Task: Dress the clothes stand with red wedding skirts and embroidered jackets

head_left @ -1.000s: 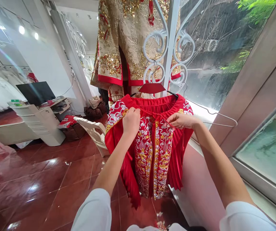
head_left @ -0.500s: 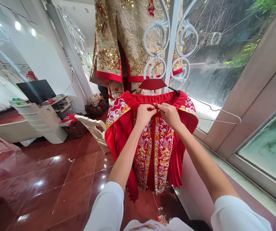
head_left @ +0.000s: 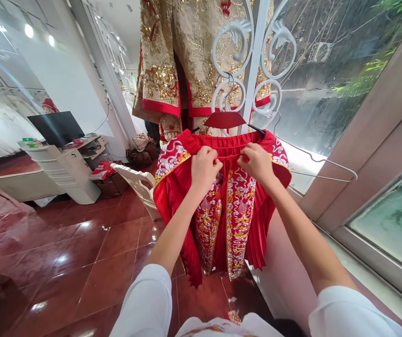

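Observation:
A red pleated skirt, embroidered in gold and silver, hangs by its gathered waistband from a red-and-black hanger. My left hand is at the waistband's left front, its fingers curled and pinched together. Opposite it, a short gap away, my right hand is closed in a similar pinch. A thin red cord seems to run between the two hands just below the waistband. The fingertips partly hide where it is gripped.
Behind the skirt, a gold-beaded garment hangs by a white scrolled metal rack. A bare wire hanger juts right beside the window. To the left stand a white chair and a desk with a monitor.
My hands were together at the centre of the waistband. They have drawn apart, left hand leftward and right hand rightward, with fingers still closed. The view has shifted slightly.

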Demonstrator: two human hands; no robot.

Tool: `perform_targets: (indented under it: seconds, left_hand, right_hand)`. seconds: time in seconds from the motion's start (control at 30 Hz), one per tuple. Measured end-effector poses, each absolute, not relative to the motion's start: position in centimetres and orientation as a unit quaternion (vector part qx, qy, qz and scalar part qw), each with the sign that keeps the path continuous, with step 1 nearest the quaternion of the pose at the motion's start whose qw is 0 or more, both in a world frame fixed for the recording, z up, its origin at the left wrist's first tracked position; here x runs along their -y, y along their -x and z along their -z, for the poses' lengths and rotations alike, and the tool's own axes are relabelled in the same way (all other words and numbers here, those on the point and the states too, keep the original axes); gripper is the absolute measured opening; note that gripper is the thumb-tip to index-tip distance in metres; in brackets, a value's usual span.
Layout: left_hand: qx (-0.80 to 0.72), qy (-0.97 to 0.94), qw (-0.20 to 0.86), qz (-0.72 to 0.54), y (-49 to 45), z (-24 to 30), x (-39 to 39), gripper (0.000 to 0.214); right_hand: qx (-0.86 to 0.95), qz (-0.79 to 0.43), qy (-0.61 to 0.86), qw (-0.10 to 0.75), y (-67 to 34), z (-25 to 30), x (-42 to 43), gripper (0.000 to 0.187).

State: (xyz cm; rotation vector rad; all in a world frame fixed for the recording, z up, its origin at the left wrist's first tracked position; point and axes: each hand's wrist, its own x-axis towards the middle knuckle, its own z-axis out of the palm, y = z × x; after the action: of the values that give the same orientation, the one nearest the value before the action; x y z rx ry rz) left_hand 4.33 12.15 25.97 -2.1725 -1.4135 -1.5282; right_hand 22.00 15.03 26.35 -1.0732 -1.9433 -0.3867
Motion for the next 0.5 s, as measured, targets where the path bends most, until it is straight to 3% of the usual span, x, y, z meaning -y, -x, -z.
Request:
perform_targets:
  seconds: [0.07,0.17,0.27,0.33,0.5]
  left_hand:
    - [0.494,0.705,0.097,0.499,-3.8,-25.7,-11.8,0.009]
    - [0.47,0.695,0.006,0.545,-4.0,-25.2,-11.9,0.01]
    - [0.4,0.649,-0.184,0.62,-5.1,-25.0,-12.5,0.01]
    - [0.359,0.609,-0.292,0.644,-5.8,-25.1,-12.9,0.012]
    - [0.31,0.584,-0.354,0.662,-5.6,-25.4,-13.4,0.013]
  right_hand:
    - [0.767,0.134,0.45,0.437,-22.7,-26.1,-15.0,0.007]
    - [0.739,0.052,0.44,0.507,-22.4,-25.8,-14.7,0.006]
    - [0.664,-0.159,0.411,0.604,-21.0,-25.9,-14.3,0.007]
    - [0.604,-0.32,0.393,0.615,-20.0,-26.0,-14.1,0.012]
    - [0.514,-0.513,0.298,0.619,-19.8,-26.2,-14.3,0.025]
